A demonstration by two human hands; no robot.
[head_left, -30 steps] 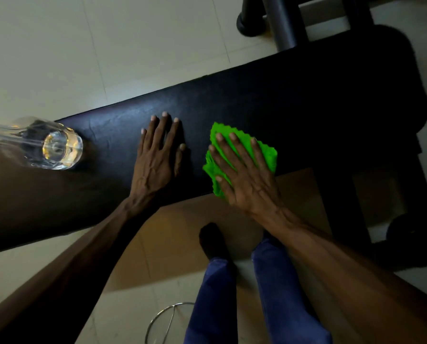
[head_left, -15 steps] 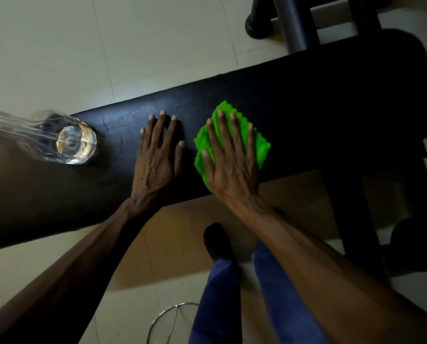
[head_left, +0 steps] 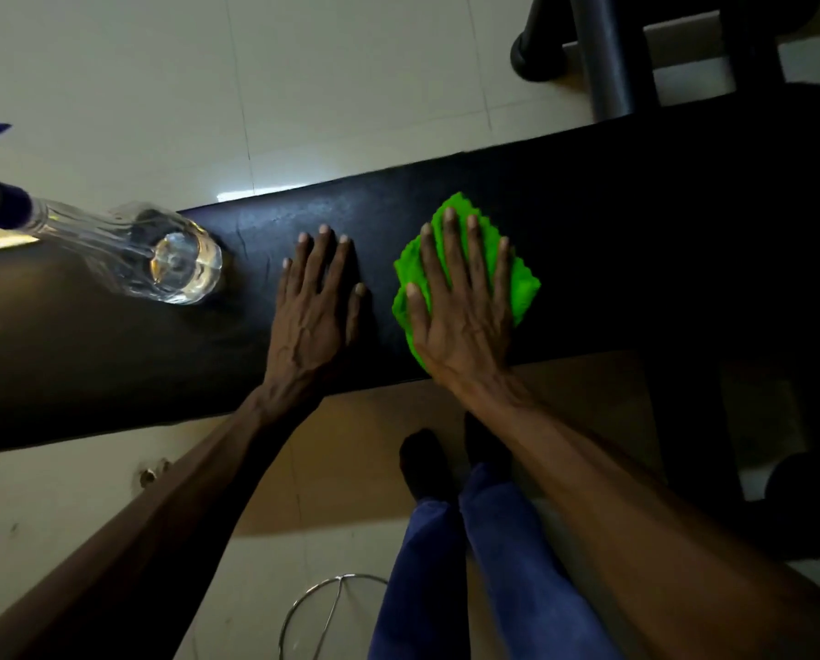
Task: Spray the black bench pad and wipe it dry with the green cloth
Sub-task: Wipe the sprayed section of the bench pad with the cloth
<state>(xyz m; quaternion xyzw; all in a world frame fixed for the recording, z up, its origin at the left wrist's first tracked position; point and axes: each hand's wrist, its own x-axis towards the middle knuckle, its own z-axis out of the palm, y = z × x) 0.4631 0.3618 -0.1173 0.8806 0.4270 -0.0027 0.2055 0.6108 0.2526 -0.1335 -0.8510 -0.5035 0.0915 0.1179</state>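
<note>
The black bench pad (head_left: 637, 221) runs across the view from lower left to upper right. My right hand (head_left: 460, 307) lies flat with spread straight fingers on the green cloth (head_left: 522, 283), pressing it onto the pad near its front edge. My left hand (head_left: 313, 312) rests flat on the bare pad just left of the cloth, holding nothing. A clear spray bottle (head_left: 170, 264) with a blue collar stands on the pad to the left of my left hand.
Dark metal frame tubes (head_left: 608, 54) of the bench stand at the upper right, over a pale tiled floor (head_left: 351, 78). My legs in blue trousers (head_left: 446, 564) stand below the pad. A wire ring (head_left: 322, 607) lies on the floor near my feet.
My right hand has slid the green cloth to the left and up the pad, turning so its fingers point straight ahead. My left hand and the bottle keep their places.
</note>
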